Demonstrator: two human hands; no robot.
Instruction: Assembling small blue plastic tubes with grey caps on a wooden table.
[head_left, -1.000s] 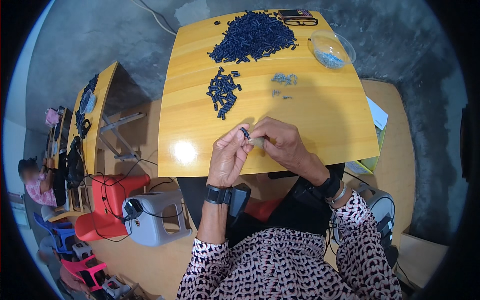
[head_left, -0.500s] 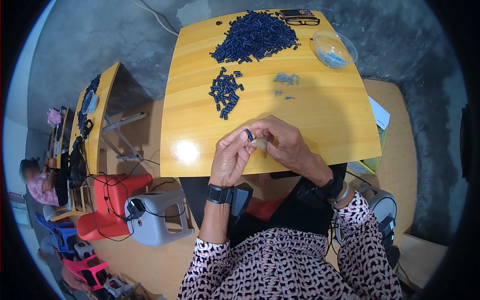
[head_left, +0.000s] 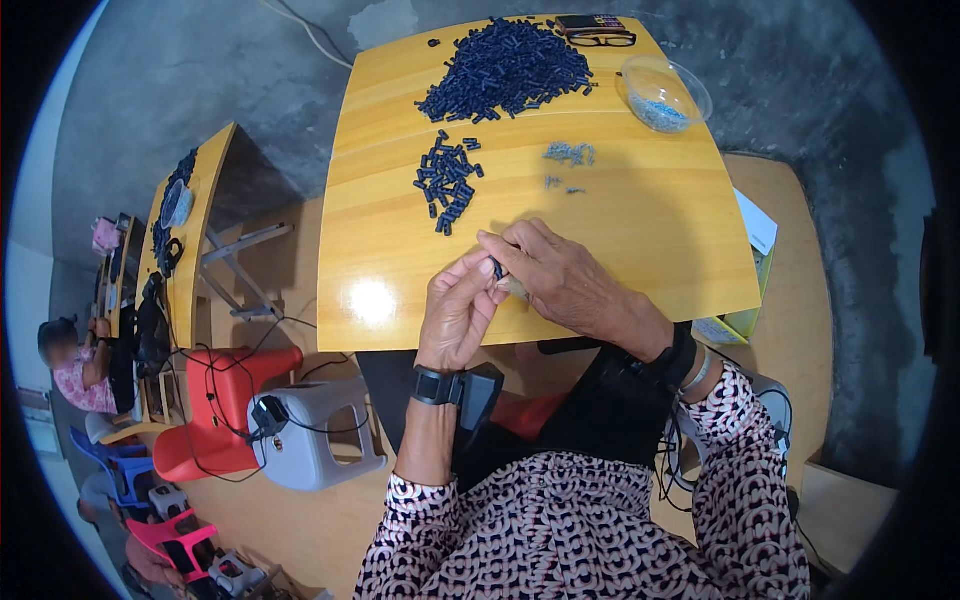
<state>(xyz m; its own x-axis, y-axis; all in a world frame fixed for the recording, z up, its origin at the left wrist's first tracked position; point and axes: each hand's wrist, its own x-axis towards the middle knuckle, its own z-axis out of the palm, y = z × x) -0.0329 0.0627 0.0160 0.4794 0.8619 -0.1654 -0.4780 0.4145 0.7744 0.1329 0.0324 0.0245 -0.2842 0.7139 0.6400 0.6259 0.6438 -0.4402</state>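
Just above the table's near edge, my left hand point(head_left: 458, 305) pinches a small dark-blue plastic piece point(head_left: 497, 269) between thumb and fingers. My right hand point(head_left: 560, 275) is closed against it, its fingers bent over the top of the piece. What the right fingertips grip is hidden. A pale tan patch, perhaps a fingertip cover, shows between the hands. Beyond them lies a small group of similar dark pieces point(head_left: 447, 180). To its right are small silvery metal parts point(head_left: 570, 153), with a few loose ones closer to me.
A large heap of dark pieces point(head_left: 505, 70) covers the table's far side. Beside it are eyeglasses point(head_left: 602, 40) and a clear bowl point(head_left: 664, 95) with small metal parts. On the left stand a red chair point(head_left: 222, 410), a grey stool point(head_left: 315, 430) and another table, where a person sits.
My right hand has turned over and its fingers have come across the top of the dark piece. The left hand keeps its pinch almost in place.
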